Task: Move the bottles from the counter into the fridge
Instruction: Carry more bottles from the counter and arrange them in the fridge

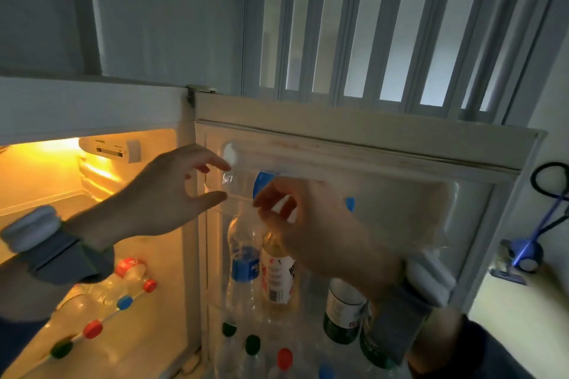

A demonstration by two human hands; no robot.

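Top door shelf (385, 194): clear bottle (243, 181) lying sideways (blue label); left hand (172, 194) spread wide beside it; right hand (311, 224) pinching it.

By our fingertips (226, 167) we see a clear bottle (246, 183) with a blue label. Below them we see red (284, 358), blue (124, 302) and green caps (252, 344).

Bottles (261, 274) in fridge door (369, 138) racks, shelf left.
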